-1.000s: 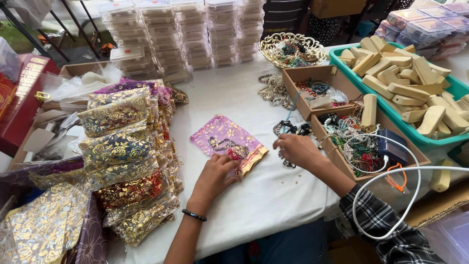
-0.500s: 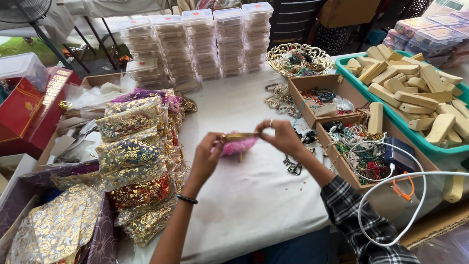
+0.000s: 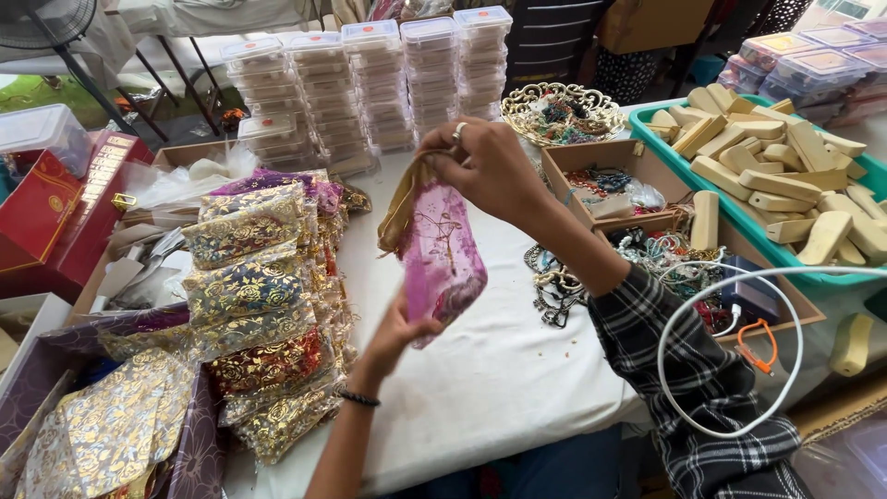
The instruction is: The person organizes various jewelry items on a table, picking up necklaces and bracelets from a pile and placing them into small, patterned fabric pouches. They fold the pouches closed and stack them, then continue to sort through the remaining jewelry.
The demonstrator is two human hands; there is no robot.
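Note:
A pink sheer pouch [image 3: 442, 254] with gold print hangs upright above the white table [image 3: 499, 370]. My right hand [image 3: 490, 166] pinches its gold-trimmed top, where the drawstring gathers. My left hand [image 3: 397, 334] cups the pouch's bottom from below; a dark band sits on that wrist. The pouch looks filled. My right sleeve is black-and-white plaid.
A pile of gold-printed pouches [image 3: 259, 305] lies to the left. Stacks of clear plastic boxes [image 3: 370, 83] stand at the back. Cardboard boxes of jewellery [image 3: 628, 199], a gold wire basket [image 3: 562, 111], a green tray of wooden blocks [image 3: 785, 185], a white cable [image 3: 739, 351].
The pouch lay flat on the table a second ago. Both hands lifted it, and now it hangs upright, nearer the camera, with my left hand under it.

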